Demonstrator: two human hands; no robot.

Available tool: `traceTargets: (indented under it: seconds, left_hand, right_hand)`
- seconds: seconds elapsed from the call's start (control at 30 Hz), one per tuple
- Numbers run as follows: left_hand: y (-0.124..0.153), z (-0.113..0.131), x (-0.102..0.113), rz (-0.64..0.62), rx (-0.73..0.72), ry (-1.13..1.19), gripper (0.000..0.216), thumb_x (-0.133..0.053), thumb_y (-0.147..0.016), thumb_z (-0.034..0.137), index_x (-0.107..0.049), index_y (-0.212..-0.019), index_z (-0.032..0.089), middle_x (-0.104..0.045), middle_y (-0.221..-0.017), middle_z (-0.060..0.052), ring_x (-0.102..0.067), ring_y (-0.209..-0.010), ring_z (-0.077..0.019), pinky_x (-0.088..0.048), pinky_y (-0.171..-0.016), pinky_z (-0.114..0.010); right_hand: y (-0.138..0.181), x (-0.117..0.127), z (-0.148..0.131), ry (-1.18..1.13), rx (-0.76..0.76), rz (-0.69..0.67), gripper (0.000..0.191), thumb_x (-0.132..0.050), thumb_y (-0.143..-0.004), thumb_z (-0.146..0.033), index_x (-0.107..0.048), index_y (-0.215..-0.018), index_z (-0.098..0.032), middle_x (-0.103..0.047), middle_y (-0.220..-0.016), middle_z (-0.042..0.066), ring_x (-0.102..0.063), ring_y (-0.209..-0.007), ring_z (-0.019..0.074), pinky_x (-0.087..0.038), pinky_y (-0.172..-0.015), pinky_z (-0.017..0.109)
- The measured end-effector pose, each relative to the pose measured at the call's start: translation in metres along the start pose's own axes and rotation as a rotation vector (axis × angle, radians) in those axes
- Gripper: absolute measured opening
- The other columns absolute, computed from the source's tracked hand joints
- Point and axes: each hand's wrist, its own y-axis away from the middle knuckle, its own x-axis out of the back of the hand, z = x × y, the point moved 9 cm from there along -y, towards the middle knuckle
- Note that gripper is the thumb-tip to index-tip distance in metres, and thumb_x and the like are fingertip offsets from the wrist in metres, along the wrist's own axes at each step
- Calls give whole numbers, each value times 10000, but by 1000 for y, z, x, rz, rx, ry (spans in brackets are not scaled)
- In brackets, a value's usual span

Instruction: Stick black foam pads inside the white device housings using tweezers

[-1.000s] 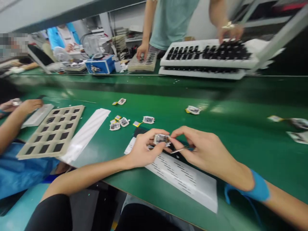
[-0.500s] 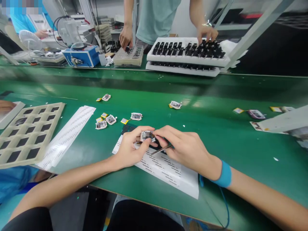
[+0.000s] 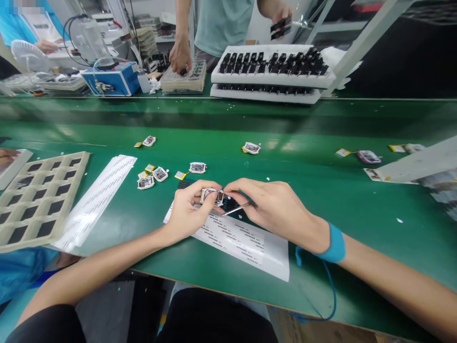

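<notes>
My left hand (image 3: 187, 209) pinches a small white-framed electronic module (image 3: 210, 196) just above the green bench. My right hand (image 3: 274, 206) is closed too, its fingertips touching the same module while metal tweezers (image 3: 237, 208) lie gripped in its fingers. A blue strap (image 3: 335, 243) circles my right wrist. Under both hands lies a white sheet of small labels (image 3: 246, 243). Several more modules with yellow tabs (image 3: 160, 173) lie scattered a little beyond my left hand.
A beige compartment tray (image 3: 34, 195) and a second label sheet (image 3: 98, 197) lie at left. Across the green bench (image 3: 321, 190), another person handles white foam trays of black parts (image 3: 271, 71). A blue box (image 3: 110, 80) stands far left; loose modules (image 3: 367, 156) lie right.
My hands have stayed together on the module, turning it slightly. The person opposite has lifted a hand off the foam tray with black parts in it. The view has shifted a little.
</notes>
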Motion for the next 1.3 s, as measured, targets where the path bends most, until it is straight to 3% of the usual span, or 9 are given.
traceTargets:
  seconds: [0.17,0.3,0.43,0.6,0.8,1.0,1.17,1.3]
  left_hand:
    - [4,-10,-11,-102,125,113,318,-748,-941,402,-695,-1076,120,-804,-866,-69,-787,-612,-189,-664,-624,-261]
    - [5,-11,-11,-108,197,218,374,-793,-923,439,-715,-1101,120,-821,-904,-86,-785,-610,-184,-676,-667,-275]
    - [8,-15,-11,-91,259,310,409,-838,-891,465,-711,-1100,137,-825,-916,-76,-786,-611,-190,-684,-670,-286]
    - [10,-9,-12,-94,192,285,397,-819,-916,467,-702,-1107,139,-822,-929,-67,-787,-614,-187,-692,-675,-291]
    - [7,-8,-12,-103,204,174,355,-793,-929,406,-654,-1115,138,-820,-994,-77,-797,-641,-192,-701,-679,-296]
    - [5,-8,-14,-149,209,161,342,-782,-930,405,-655,-1088,130,-820,-957,-74,-804,-655,-199,-694,-686,-290]
    - [8,-11,-17,-182,246,142,373,-803,-916,435,-671,-1079,127,-815,-880,-62,-798,-632,-208,-677,-661,-286]
    - [8,-11,-15,-153,253,149,405,-835,-890,466,-693,-1067,130,-823,-905,-72,-795,-628,-209,-684,-671,-296]
  right_hand:
    - [2,-2,0,14,10,48,230,-457,-1195,-288,-653,-1104,-209,-789,-952,-12,-718,-700,149,-418,-541,287]
    - [5,-3,2,81,23,71,251,-454,-1181,-235,-679,-1075,-208,-788,-911,-16,-719,-688,145,-402,-523,291]
    - [3,-1,2,-43,39,62,214,-479,-1156,-172,-691,-1152,-201,-801,-982,-8,-742,-751,140,-490,-605,260]
    - [-4,6,5,-253,-31,62,137,-582,-1143,-209,-711,-1104,-190,-791,-929,-13,-707,-686,113,-497,-605,229]
    - [-3,8,6,-230,-39,91,152,-617,-1144,-266,-727,-1167,-165,-766,-830,3,-677,-610,125,-477,-563,243]
    - [-3,7,2,-191,16,84,111,-606,-1140,-206,-708,-1106,-174,-778,-963,20,-706,-728,131,-520,-622,243]
    - [2,-2,1,-161,93,52,206,-515,-1163,-172,-715,-1114,-162,-778,-1038,37,-741,-853,150,-565,-694,253]
    - [6,-11,-1,-84,176,-3,286,-428,-1168,-137,-713,-1196,-133,-784,-1127,53,-756,-870,152,-551,-618,257]
